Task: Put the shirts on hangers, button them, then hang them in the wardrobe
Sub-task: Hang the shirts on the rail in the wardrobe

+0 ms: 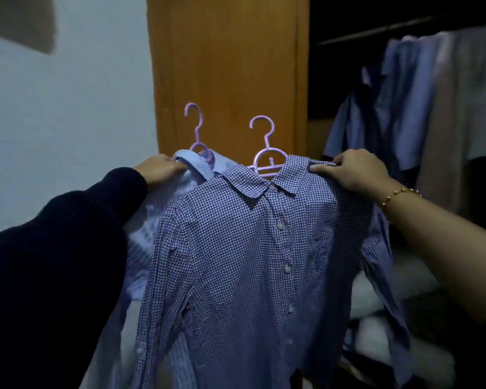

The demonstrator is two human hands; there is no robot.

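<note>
A blue checked shirt hangs buttoned on a purple hanger in front of me. My right hand grips its right shoulder by the collar. Behind it to the left is a light blue striped shirt on a second purple hanger. My left hand holds that shirt at the collar. Both hanger hooks point up, free of any rail. The wardrobe stands open at the right, with its rail near the top.
Several light shirts hang on the rail at the right. Folded pale fabric is stacked low inside the wardrobe. An orange wooden wardrobe panel stands straight ahead and a white wall is at the left.
</note>
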